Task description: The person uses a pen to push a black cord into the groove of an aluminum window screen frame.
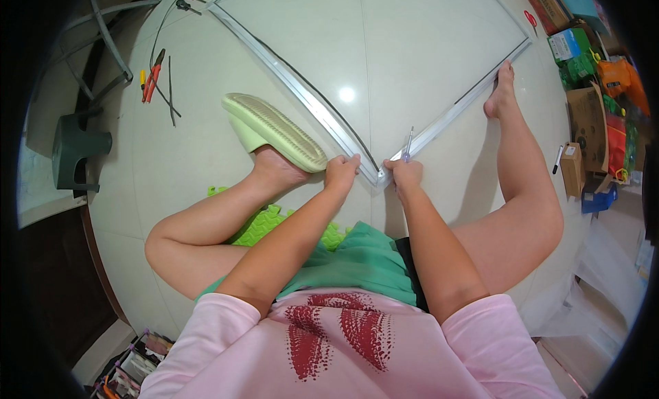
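A silver metal frame (295, 95) lies on the tiled floor, one corner pointing toward me. A thin black strip (335, 110) runs along the inner side of its left bar, partly loose. My left hand (340, 174) is closed on the left bar, just short of the corner. On the other side of that corner, my right hand (405, 174) grips a screwdriver (406, 154) whose metal shaft points away from me. Its fingertips rest at the right bar, and the fingers hide part of the handle.
Red-handled pliers (152, 80) and cut black strips (171, 97) lie at left, near a dark green stool (79, 152). A light green slide sandal (274, 131) is on my left foot. Red scissors (530, 18) and cardboard boxes (585, 128) are at right. A green foam mat (264, 224) lies under me.
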Demonstrator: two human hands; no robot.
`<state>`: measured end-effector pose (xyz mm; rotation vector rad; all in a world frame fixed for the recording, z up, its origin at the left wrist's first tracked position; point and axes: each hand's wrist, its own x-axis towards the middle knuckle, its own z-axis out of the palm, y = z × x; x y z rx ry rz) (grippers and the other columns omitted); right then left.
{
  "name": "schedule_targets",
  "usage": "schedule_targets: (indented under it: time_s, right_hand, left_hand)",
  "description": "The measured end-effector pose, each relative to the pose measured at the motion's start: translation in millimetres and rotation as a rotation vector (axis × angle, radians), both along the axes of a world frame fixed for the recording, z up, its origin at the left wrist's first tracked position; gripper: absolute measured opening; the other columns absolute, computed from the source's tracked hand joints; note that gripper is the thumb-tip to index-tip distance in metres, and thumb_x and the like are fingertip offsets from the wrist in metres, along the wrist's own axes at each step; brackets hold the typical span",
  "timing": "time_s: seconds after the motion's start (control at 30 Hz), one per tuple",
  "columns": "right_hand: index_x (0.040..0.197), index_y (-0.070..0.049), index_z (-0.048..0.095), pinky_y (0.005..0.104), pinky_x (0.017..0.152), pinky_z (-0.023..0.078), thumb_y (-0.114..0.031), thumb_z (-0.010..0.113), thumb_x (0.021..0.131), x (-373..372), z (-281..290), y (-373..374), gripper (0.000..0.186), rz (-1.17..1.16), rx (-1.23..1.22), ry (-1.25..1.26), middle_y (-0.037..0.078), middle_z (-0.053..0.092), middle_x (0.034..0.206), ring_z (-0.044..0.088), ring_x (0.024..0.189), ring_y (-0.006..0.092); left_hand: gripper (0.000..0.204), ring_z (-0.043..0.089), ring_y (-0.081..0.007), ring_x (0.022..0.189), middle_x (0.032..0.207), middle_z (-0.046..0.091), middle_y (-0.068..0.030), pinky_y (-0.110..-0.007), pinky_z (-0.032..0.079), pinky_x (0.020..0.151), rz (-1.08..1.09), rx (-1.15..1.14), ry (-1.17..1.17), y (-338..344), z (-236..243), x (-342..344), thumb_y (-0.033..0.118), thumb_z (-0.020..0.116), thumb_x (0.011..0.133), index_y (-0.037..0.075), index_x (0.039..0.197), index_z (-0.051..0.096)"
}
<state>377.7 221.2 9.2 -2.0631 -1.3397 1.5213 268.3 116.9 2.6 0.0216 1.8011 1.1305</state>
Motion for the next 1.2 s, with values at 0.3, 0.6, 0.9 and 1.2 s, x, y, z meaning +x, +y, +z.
schedule_targets:
  time_s: [0.3, 0.6, 0.9, 1.2]
  right_hand:
    - [0.066, 0.002, 0.062, 0.0355, 0.049, 0.044, -0.012, 0.077, 0.064, 0.8, -2.1, -1.3, 0.021, 0.135, 0.023, -0.226, 0.012, 0.061, 0.062, 0.057, 0.051, 0.0216]
    - [0.066, 0.002, 0.062, 0.0368, 0.048, 0.042, -0.009, 0.077, 0.064, 5.7, -5.8, 2.8, 0.019, 0.165, 0.068, -0.258, 0.011, 0.06, 0.063, 0.055, 0.051, 0.0214]
    - [0.07, 0.006, 0.062, 0.037, 0.047, 0.045, -0.008, 0.079, 0.066, -6.3, -3.9, -11.2, 0.022, -0.003, 0.048, -0.267, 0.012, 0.062, 0.066, 0.057, 0.051, 0.022]
    - [0.097, 0.001, 0.069, 0.0397, 0.088, 0.049, -0.035, 0.07, 0.073, 0.5, 6.6, -14.4, 0.044, 0.422, -0.159, -0.513, 0.019, 0.068, 0.102, 0.064, 0.099, 0.0338]
  left_hand:
    - [0.028, 0.062, -0.0149, 0.055, 0.064, 0.064, -0.0093, -0.026, 0.049, 0.054, 0.058, -0.027, 0.022, -0.9, -14.4, 1.8, 0.021, 0.062, 0.088, 0.0, 0.071, 0.062]
    - [0.027, 0.064, -0.0175, 0.05, 0.06, 0.065, -0.0119, -0.029, 0.051, 0.048, 0.049, -0.037, 0.012, 4.2, -11.1, 6.6, 0.019, 0.066, 0.082, -0.002, 0.065, 0.062]
    - [0.029, 0.065, -0.0224, 0.049, 0.055, 0.064, -0.0121, -0.031, 0.054, 0.059, -0.107, -0.09, 0.233, -5.1, -3.0, 1.4, 0.022, 0.066, 0.076, -0.001, 0.058, 0.063]
    - [0.026, 0.065, -0.0154, 0.05, 0.06, 0.066, -0.0107, -0.027, 0.051, 0.051, -0.055, -0.091, 0.133, -2.6, -10.6, 6.6, 0.019, 0.067, 0.079, -0.001, 0.063, 0.064]
